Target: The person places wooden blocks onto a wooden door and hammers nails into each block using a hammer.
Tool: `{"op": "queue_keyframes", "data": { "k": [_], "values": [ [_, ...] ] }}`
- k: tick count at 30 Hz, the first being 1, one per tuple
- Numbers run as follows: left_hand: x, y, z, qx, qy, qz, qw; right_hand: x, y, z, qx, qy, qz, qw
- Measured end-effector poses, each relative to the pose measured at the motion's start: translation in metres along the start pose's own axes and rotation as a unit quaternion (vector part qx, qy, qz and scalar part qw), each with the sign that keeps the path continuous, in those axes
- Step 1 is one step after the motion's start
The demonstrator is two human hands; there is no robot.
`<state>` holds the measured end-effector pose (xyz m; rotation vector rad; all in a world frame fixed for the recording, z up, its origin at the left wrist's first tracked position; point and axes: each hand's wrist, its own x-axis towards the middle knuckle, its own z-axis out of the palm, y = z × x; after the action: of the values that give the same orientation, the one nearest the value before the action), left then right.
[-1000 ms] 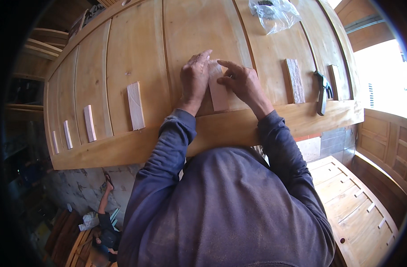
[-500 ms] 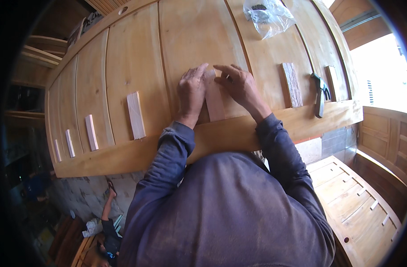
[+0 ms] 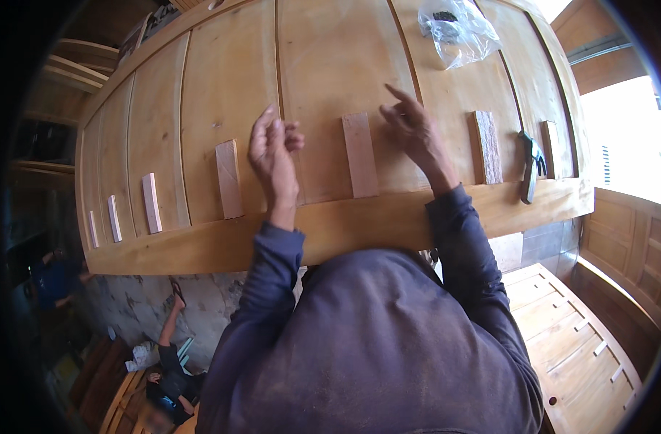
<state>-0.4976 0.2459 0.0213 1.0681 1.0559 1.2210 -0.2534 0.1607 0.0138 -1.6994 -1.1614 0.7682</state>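
A large panelled wooden door [image 3: 345,58] lies flat before me, with short wooden blocks spaced along its near rail. One block [image 3: 359,155] lies between my hands, touched by neither. My left hand [image 3: 274,148] hovers to its left, fingers loosely bent and apart, with nothing visible in it. On the other side, my right hand [image 3: 415,134] is raised with the index finger stretched out and the others bent; it appears to hold nothing. A second block [image 3: 229,177] is just left of my left hand, and a rough-faced block [image 3: 488,147] lies right of my right hand.
A clear plastic bag [image 3: 460,36] with dark contents rests on the door's far side. At the right is a dark-handled hand tool [image 3: 530,170], beside another block [image 3: 552,148]. A second door [image 3: 561,347] lies lower right. Another person [image 3: 173,383] is low at the left.
My hands have drawn apart from the middle block, the left going left and the right going right, which leaves the block lying uncovered. The whole view has shifted slightly.
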Motion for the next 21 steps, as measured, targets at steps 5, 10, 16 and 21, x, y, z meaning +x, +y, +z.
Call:
{"op": "queue_keyframes", "data": {
  "k": [5,10,16,21],
  "values": [
    [-0.046,0.027,-0.058,0.016,0.019,-0.069,0.997,-0.040,-0.010,-0.029,0.181,0.124,0.050,0.974],
    [-0.106,0.028,-0.074,0.138,0.014,-0.081,0.987,-0.094,-0.006,-0.048,0.122,0.177,0.075,0.974],
    [-0.123,0.012,-0.062,0.299,-0.032,0.078,0.951,-0.129,-0.004,-0.051,0.118,0.200,0.091,0.968],
    [-0.117,0.021,-0.060,0.237,-0.079,-0.036,0.968,-0.132,-0.004,-0.050,0.099,0.201,0.081,0.971]
  ]
}}
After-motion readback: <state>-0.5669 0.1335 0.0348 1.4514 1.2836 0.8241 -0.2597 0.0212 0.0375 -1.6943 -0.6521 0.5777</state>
